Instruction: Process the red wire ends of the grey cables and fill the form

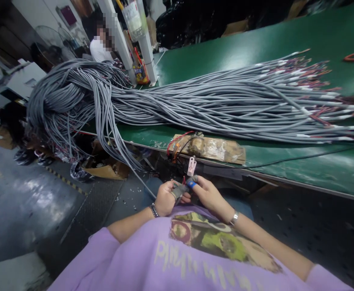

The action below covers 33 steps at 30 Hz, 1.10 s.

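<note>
My left hand point(165, 198) is curled shut around the end of one grey cable point(140, 178) that runs up toward the table edge; thin coloured wires poke out above its fingers. My right hand point(205, 192) is closed in a pinch right beside it, with blue tape on a fingertip, touching those wire ends. Both hands sit close to my lap, below the green table point(316, 165). A huge bundle of grey cables point(213, 101) lies across the table, its stripped coloured ends point(322, 81) fanned out at the right.
A taped brown fixture point(213, 148) with red and black wires sits at the table's front edge, a small white tag point(191, 166) hanging below it. The cable bundle droops over the left end toward cardboard boxes point(107, 169). Another person point(99, 44) sits far back.
</note>
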{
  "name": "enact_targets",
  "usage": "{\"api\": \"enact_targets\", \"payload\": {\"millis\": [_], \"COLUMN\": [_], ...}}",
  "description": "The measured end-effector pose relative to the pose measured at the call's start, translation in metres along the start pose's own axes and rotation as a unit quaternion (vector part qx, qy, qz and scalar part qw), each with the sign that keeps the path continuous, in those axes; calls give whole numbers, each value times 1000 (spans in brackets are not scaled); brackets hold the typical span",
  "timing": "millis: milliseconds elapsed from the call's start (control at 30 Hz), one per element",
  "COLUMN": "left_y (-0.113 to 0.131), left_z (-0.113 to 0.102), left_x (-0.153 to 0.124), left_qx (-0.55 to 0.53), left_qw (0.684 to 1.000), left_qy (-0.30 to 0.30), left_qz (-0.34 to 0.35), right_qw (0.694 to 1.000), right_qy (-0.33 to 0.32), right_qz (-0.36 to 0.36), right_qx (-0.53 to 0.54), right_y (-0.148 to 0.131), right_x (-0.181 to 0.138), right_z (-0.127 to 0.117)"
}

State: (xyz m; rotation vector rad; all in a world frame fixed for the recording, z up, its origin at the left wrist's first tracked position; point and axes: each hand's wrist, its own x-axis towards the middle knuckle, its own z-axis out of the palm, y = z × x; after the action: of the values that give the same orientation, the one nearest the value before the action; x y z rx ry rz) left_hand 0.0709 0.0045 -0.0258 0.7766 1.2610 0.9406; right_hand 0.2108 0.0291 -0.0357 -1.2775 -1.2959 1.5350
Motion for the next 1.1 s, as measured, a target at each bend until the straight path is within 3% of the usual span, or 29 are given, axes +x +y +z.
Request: {"api": "enact_targets", "payload": {"millis": [133, 333, 433, 567, 633, 733, 867, 1000, 1100], "left_y": [0, 1, -1, 0, 2, 3, 0, 0, 1], "left_z": [-1, -2, -4, -4, -3, -1, -1, -1, -1], "left_x": [-1, -1, 1, 1, 0, -1, 0, 0, 0], "left_qx": [-6, 45, 54, 48, 38, 7, -25, -27, -19], "left_qw": [1000, 998, 994, 993, 996, 1000, 1000, 1000, 1000], "left_qy": [-6, -53, -85, -99, -75, -23, 11, 10, 5], "left_qz": [5, -4, -34, -54, -34, -1, 12, 5, -1], "right_qw": [999, 995, 983, 958, 970, 995, 995, 989, 990], "right_qy": [1, -85, -106, -72, -37, -5, 1, 10, -29], "right_qz": [19, -40, -106, -196, -168, -67, 53, 67, 49], "right_qx": [49, -30, -107, -198, -172, -67, 82, 131, 129], "right_y": [-2, -17, -18, -17, -13, -6, 0, -7, -16], "right_x": [-2, 2, 2, 0, 0, 3, 6, 4, 1], "right_z": [-3, -9, -9, -7, -5, -3, -1, -3, -4]}}
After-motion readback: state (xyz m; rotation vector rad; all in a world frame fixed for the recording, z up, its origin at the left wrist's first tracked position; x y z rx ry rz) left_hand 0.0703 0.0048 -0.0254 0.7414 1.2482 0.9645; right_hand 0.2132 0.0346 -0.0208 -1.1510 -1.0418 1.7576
